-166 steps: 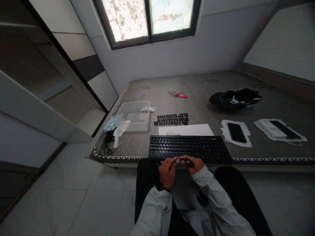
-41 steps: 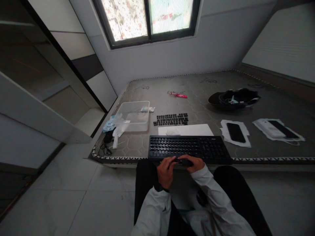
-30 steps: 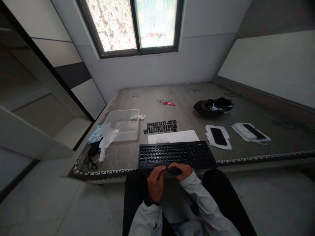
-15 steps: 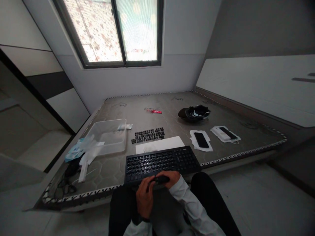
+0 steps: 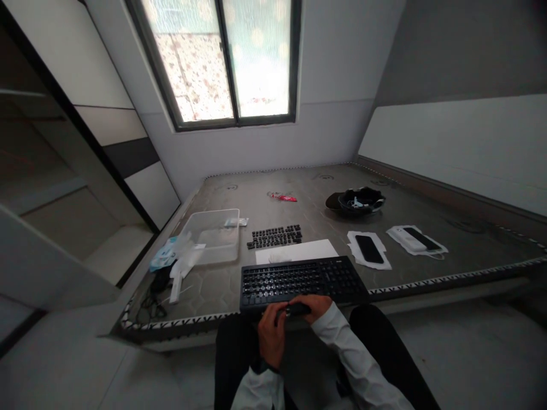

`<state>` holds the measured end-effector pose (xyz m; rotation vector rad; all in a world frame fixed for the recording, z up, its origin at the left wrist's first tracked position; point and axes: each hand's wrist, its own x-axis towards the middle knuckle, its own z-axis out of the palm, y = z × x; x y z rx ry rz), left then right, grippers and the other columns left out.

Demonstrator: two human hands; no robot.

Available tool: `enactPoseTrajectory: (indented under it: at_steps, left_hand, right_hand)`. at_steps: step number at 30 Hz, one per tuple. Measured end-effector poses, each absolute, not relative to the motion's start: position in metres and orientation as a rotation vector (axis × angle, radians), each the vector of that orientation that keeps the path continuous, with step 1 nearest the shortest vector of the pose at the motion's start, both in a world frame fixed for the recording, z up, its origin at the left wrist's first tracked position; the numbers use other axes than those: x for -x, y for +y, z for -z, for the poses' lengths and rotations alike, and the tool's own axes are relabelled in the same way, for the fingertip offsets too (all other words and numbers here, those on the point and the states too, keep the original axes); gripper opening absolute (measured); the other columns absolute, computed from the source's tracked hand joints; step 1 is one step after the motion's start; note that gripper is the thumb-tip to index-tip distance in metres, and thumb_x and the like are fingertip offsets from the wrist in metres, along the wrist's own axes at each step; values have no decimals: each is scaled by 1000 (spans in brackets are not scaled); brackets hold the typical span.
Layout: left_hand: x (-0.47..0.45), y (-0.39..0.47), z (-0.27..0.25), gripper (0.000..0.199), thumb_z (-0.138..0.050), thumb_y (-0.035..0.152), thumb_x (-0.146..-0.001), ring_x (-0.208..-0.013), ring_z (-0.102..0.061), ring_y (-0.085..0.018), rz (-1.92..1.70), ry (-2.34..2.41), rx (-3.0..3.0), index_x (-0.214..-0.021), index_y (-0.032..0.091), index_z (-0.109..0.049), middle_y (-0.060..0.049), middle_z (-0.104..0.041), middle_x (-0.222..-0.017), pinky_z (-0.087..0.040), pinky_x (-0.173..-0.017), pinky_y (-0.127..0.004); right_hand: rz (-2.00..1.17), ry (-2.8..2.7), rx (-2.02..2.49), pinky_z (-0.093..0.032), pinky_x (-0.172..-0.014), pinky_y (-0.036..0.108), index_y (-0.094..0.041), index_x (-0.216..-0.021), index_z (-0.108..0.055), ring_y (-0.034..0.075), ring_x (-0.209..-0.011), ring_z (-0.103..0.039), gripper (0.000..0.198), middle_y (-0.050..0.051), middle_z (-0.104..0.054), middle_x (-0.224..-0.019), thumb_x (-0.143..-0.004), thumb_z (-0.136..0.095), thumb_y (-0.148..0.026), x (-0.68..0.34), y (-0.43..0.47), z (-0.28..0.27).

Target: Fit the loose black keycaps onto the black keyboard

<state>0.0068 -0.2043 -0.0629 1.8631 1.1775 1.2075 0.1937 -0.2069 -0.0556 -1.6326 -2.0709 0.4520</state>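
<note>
A small black object (image 5: 298,309), whose kind I cannot make out, is held over the front edge of a black keyboard (image 5: 277,283). My right hand (image 5: 317,306) is closed around its right part. The bent fingers of my left hand (image 5: 271,337) pinch its left end. Many key positions on the keyboard's main block look bare of caps. Behind it lies a white sheet (image 5: 314,249) with a small pale item on it. Loose black keycaps (image 5: 274,236) are set out in rows just beyond the sheet.
On the mattress (image 5: 252,196) to the left stand a clear plastic box (image 5: 237,245), plastic wrappers (image 5: 164,254) and a coiled black cable (image 5: 151,309). A phone (image 5: 369,249), a white device (image 5: 409,240) and a black cap (image 5: 358,201) lie right. A red item (image 5: 285,197) is farther back.
The camera has turned left and slightly up, so everything appears farther right. Both hands stay at the small black object, with only slight finger movement. Keyboard and keycaps remain in place.
</note>
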Motion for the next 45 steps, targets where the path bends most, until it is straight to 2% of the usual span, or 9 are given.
enactPoseTrajectory:
  at_steps: [5, 10, 14, 20, 27, 30, 34, 38, 45]
  left_hand:
    - [-2, -208, 66, 24, -47, 21, -91, -93, -68, -17, -1237, 1150, -1845, -99, 23, -69, -3, -72, -98, -54, -85, -27]
    - [2, -214, 65, 25, -47, 21, -91, -91, -69, -17, -1237, 1162, -1821, -101, 22, -70, -3, -74, -97, -54, -82, -27]
    - [4, -218, 65, 23, -53, 36, -93, -89, -69, -17, -1229, 1118, -1806, -99, 22, -71, -4, -74, -94, -54, -81, -27]
    - [5, -226, 62, 35, -53, 50, -92, -91, -69, -17, -1239, 1099, -1744, -112, 25, -68, -3, -75, -99, -52, -85, -25]
    - [3, -219, 54, 35, -43, 43, -97, -70, -66, -14, -1129, 1147, -1729, -91, 23, -72, 1, -73, -76, -47, -67, -22]
    - [-1, -214, 54, 36, -43, 41, -97, -71, -66, -14, -1118, 1125, -1724, -86, 22, -72, 0, -73, -74, -45, -67, -23]
    - [-5, -209, 57, 39, -41, 41, -97, -72, -66, -14, -1070, 1092, -1736, -82, 22, -72, -1, -71, -74, -44, -67, -23]
    - [-6, -204, 61, 42, -40, 40, -98, -63, -64, -13, -1018, 1071, -1732, -77, 21, -72, 0, -68, -63, -41, -63, -22]
    - [-7, -199, 62, 45, -39, 44, -97, -63, -63, -13, -987, 1066, -1718, -77, 22, -72, -1, -67, -62, -41, -62, -23]
  right_hand:
    - [-365, -2115, 1690, -52, -81, 28, -30, -107, -72, 21, -91, -71, 37, 1, -76, -100, -75, -57, -19, -188, -212, 50]
    - [-144, -2262, 1651, -53, -72, 25, -30, -107, -71, 20, -84, -72, 36, 1, -77, -94, -76, -58, -19, -182, -219, 48]
    - [128, -2346, 1425, -53, -66, 24, -24, -109, -70, 19, -74, -73, 30, 5, -77, -86, -82, -57, -26, -187, -226, 57]
    - [231, -2269, 1273, -56, -65, 22, -26, -104, -71, 16, -70, -73, 26, 2, -78, -88, -86, -52, -23, -224, -230, 67]
    - [66, -2155, 1647, -58, -64, 29, -32, -108, -69, 22, -75, -74, 31, 3, -76, -99, -80, -56, -29, -302, -200, 21]
    - [-173, -2130, 1747, -57, -76, 32, -30, -110, -67, 24, -88, -72, 38, 3, -75, -105, -75, -52, -25, -320, -173, -2]
    - [-58, -2146, 2050, -51, -56, 31, -29, -119, -66, 25, -66, -70, 45, 4, -75, -81, -75, -56, -32, -327, -133, -20]
    - [30, -2058, 2243, -48, -59, 32, -28, -121, -66, 28, -76, -70, 43, 6, -76, -91, -80, -60, -42, -329, -86, -17]
    - [-197, -1968, 2461, -47, -70, 29, -19, -121, -67, 28, -95, -67, 49, 11, -73, -107, -86, -58, -51, -337, 10, 9]
